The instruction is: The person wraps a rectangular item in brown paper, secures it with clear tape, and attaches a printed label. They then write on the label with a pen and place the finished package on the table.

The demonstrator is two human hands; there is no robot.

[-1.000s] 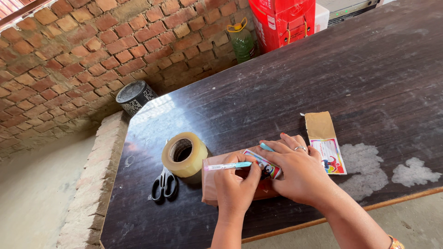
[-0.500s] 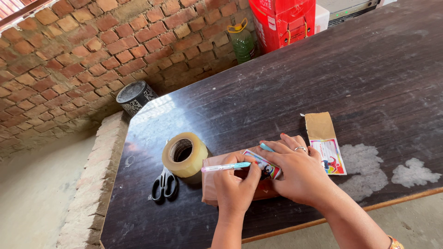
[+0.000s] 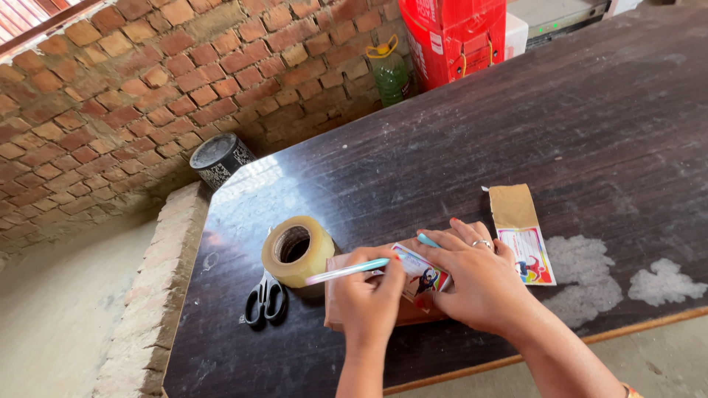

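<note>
A dark wooden counter [image 3: 516, 125] carries everything, with pale worn patches on its surface to the right of the right hand. Far ahead of both hands, beyond the counter's far edge, a red carton [image 3: 450, 37] stands against the brick wall; its contents cannot be seen. Just left of the carton is a green plastic bottle [image 3: 389, 71] with a yellow cap, holding a greenish liquid. Further left, a dark patterned round tin [image 3: 220, 158] sits on a low brick ledge, its top covered.

Under both hands lies a flat brown parcel [image 3: 335, 295], its paper wrap plain and tan. On top of it rests a small colourful printed sticker [image 3: 420, 274], glossy, with a cartoon figure. The right hand [image 3: 483, 284] lies flat with fingers spread, pressing the sticker and parcel down. The left hand [image 3: 369, 302] is curled closed around a slim pen [image 3: 346, 271] with a teal barrel and pale end, held over the sticker.

Just right of the right hand lies a brown strip with a second printed card [image 3: 525, 247]. Left of the left hand stands a roll of clear tape [image 3: 297, 250], and beside it black scissors [image 3: 265, 298].
</note>
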